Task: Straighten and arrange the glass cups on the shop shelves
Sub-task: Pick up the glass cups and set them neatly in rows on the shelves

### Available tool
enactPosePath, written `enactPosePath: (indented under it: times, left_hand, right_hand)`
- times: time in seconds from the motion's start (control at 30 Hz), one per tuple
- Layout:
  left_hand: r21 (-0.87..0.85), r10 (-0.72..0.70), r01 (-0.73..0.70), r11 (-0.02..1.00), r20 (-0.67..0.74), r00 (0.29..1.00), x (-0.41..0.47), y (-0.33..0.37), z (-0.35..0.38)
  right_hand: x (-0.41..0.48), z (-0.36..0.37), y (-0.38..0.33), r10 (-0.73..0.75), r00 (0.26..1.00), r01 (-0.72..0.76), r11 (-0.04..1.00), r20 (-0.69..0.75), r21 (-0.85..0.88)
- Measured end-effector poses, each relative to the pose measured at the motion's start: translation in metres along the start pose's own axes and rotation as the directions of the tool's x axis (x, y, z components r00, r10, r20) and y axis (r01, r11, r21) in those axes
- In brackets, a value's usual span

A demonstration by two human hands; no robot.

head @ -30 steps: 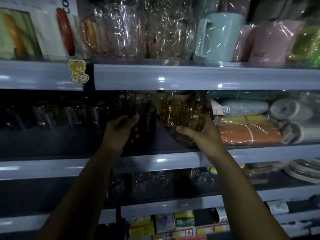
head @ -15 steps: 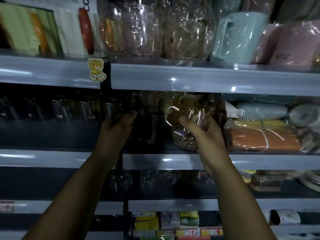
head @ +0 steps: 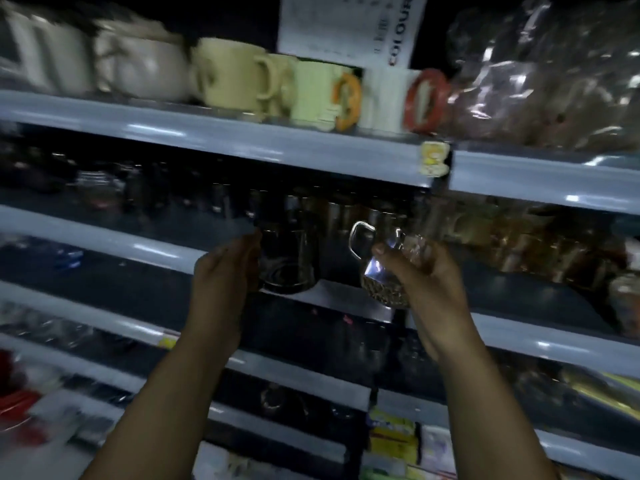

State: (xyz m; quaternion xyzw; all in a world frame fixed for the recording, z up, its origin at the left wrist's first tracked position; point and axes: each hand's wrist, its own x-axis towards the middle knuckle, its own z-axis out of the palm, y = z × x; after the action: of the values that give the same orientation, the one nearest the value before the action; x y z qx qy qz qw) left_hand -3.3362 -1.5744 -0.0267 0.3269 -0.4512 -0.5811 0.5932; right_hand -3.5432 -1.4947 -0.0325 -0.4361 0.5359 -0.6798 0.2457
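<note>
With the view swung left, the left grip (head: 225, 271) holds the dark cup (head: 291, 265) at its right, the right grip (head: 427, 277) the clear cup (head: 381, 289), now tilted further, over the shelf (head: 104, 241) edge.

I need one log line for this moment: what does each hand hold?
left hand: holds dark glass cup | right hand: holds clear handled cup, handle to the left | view: blurred
</note>
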Motion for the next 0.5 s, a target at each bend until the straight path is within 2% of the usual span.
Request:
enactPosePath:
  times: [0.17, 0.5]
  left_hand:
    - [0.070, 0.014, -0.003, 0.998, -0.154, 0.988, 0.009, 0.033, -0.102]
    - [0.141, 0.060, -0.017, 0.990, -0.303, 0.951, 0.031, 0.088, -0.241]
  right_hand:
    - [-0.016, 0.108, 0.005, -0.053, 0.985, 0.057, 0.998, 0.162, -0.020]
    - [-0.039, 0.278, 0.025, 0.015, 0.985, -0.017, 1.000, 0.170, 0.011]
